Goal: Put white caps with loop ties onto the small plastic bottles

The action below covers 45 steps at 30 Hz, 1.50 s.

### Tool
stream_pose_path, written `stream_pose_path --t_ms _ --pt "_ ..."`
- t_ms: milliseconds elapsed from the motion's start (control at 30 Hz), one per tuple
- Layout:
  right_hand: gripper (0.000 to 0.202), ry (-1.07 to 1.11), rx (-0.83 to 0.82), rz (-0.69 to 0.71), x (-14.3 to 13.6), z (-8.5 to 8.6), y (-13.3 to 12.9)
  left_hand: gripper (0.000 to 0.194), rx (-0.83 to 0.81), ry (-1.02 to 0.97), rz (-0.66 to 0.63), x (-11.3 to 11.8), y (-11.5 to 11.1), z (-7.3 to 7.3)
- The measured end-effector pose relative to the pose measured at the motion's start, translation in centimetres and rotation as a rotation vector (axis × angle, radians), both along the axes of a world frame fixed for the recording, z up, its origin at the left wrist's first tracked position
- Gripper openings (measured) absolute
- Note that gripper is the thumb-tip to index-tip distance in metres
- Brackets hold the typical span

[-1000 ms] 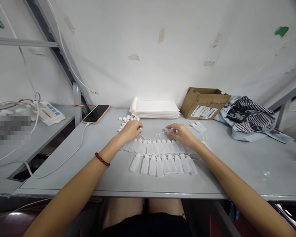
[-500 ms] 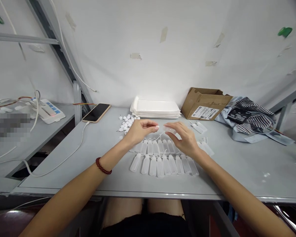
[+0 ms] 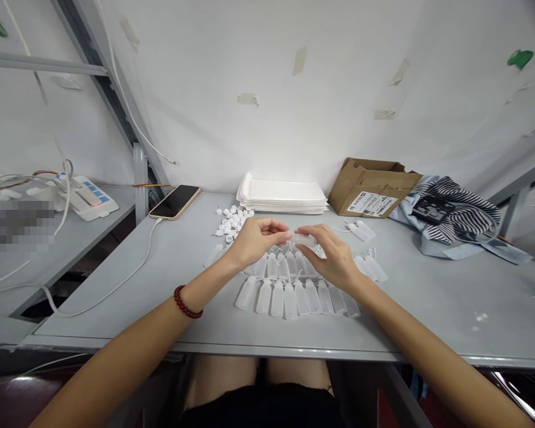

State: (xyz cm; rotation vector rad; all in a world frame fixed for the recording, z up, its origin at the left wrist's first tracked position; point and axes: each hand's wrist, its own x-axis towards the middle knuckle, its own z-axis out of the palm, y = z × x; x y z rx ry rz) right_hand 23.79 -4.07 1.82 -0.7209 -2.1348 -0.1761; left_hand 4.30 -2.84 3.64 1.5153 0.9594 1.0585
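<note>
My right hand (image 3: 332,252) is closed around a small translucent squeeze bottle (image 3: 305,240), which lies sideways between thumb and fingers. Facing it, my left hand (image 3: 261,241) pinches a small white cap (image 3: 288,236), mostly covered by the fingertips, at the bottle's neck end. Whether the cap is seated on the neck I cannot tell. Below both hands, more translucent bottles (image 3: 277,299) lie in two rows, their necks pointing away from me. A heap of loose white caps (image 3: 229,221), some with thin needle tips, sits just beyond my left hand.
Behind the hands stands a stack of white trays or boxes (image 3: 283,195), with an open cardboard box (image 3: 374,187) to its right. Bundled striped cloth (image 3: 457,211) lies farther right. A phone (image 3: 176,202) on a white charging cable (image 3: 149,252) rests at the left.
My two hands have come closer together, and the bottle in my right hand now meets the cap in my left fingertips. The things on the table have stayed in place.
</note>
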Motion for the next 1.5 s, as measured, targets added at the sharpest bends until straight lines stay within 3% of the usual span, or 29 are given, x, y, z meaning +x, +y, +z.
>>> stream_pose_path --t_ms 167,233,367,500,600,733,900,1067,1333,1500 --pt "0.024 0.074 -0.158 -0.022 0.0 0.0 -0.4 0.019 0.048 0.023 -0.016 -0.1 -0.3 0.4" --pt "0.022 0.135 -0.292 -0.033 0.0 0.2 -0.6 0.019 0.079 0.045 -0.025 0.0 -0.4 0.5" --pt "0.024 0.325 -0.754 0.033 -0.2 0.9 -0.9 0.014 0.145 0.049 -0.055 0.1 -0.6 0.6" --pt "0.024 0.587 -1.201 0.25 -0.6 1.3 -1.0 0.009 0.286 0.025 -0.071 0.3 -0.8 0.5" --pt "0.024 0.708 -1.387 0.35 -0.9 1.4 -1.0 0.013 0.304 0.017 -0.108 0.3 -0.9 0.4" --pt "0.024 0.742 -1.365 0.344 -1.0 1.4 -0.9 0.039 0.274 0.032 -0.083 0.1 -0.8 0.9" --pt "0.024 0.694 -1.298 0.316 -0.9 1.4 -1.0 0.03 0.253 0.217 0.05 -0.2 -0.7 1.4" --pt "0.024 0.648 -1.299 0.307 -1.0 1.6 -1.3 0.045 0.211 0.329 -0.042 0.0 -1.0 1.2" --pt "0.022 0.717 -1.431 0.333 -0.6 1.5 -1.0 0.02 0.298 0.328 -0.133 -0.1 -1.2 1.5" --pt "0.023 0.694 -1.377 0.317 -0.7 1.6 -1.0 0.031 0.267 0.362 -0.106 -0.1 -1.1 1.4"
